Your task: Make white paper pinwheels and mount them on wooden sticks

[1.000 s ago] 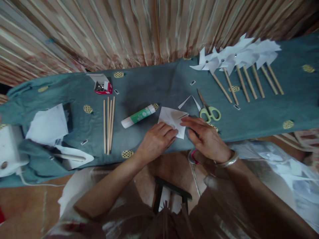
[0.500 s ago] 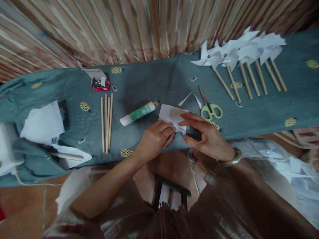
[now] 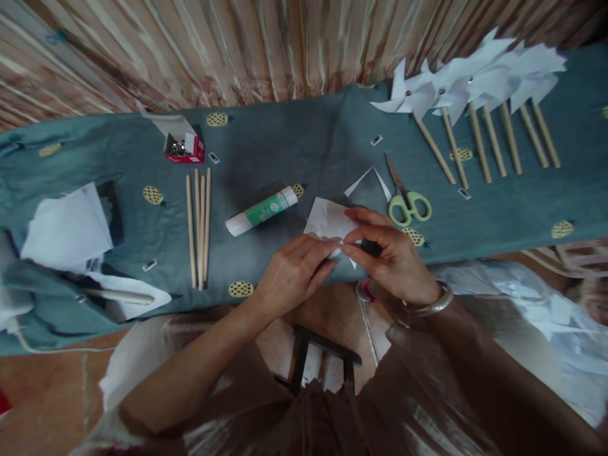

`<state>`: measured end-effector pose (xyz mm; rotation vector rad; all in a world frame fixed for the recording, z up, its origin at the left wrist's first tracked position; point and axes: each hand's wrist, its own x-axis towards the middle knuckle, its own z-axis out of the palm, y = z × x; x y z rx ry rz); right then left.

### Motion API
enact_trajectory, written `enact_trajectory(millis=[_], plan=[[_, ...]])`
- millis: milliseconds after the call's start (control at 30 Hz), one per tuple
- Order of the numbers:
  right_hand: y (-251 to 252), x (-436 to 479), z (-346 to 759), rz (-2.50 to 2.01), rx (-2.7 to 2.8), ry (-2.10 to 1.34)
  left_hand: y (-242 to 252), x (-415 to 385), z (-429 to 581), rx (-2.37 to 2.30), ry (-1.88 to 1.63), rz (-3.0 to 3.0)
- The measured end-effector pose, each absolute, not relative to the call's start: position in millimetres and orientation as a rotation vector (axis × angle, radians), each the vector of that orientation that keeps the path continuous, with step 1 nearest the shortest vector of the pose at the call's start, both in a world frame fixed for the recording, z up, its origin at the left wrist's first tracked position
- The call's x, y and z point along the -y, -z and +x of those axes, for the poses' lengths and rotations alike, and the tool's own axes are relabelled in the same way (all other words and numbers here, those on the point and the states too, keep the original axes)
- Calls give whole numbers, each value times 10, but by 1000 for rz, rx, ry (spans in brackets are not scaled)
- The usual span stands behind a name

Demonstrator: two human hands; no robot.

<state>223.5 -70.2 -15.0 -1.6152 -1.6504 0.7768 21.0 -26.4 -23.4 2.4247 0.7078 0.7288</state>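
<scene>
A small white sheet of paper (image 3: 327, 217) lies near the table's front edge, partly covered by my fingers. My left hand (image 3: 297, 269) presses on its near left side with the fingers closed together. From the right, my right hand (image 3: 387, 253) pinches the paper's near edge between thumb and fingers. The two hands' fingertips almost meet there. Close to the right hand lie scissors (image 3: 407, 206) with green handles, blades spread a little or closed, I cannot tell. A thin V-shaped paper scrap (image 3: 368, 180) sits beside them. Left of the sheet is a green and white glue stick (image 3: 262, 211).
Several paper pinwheels (image 3: 468, 82) on wooden sticks lie at the back right. Several loose sticks (image 3: 198, 228) lie left of the glue, below an open red box (image 3: 185, 149) of metal pins. A stack of white paper (image 3: 69, 225) is at the far left. A stool (image 3: 325, 348) stands below.
My right thumb and fingers have closed into a pinch at the paper's near edge. My left hand has shifted slightly. The whole view has moved a little.
</scene>
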Motion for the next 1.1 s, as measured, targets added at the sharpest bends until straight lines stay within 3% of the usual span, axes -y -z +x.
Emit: enact_trajectory(millis=[500, 1100], plan=[[194, 666, 2109, -1705, 1709, -516, 297, 254, 240, -710, -747, 2444], [177, 678, 2096, -1710, 1684, -531, 306, 223, 254, -693, -785, 2379]])
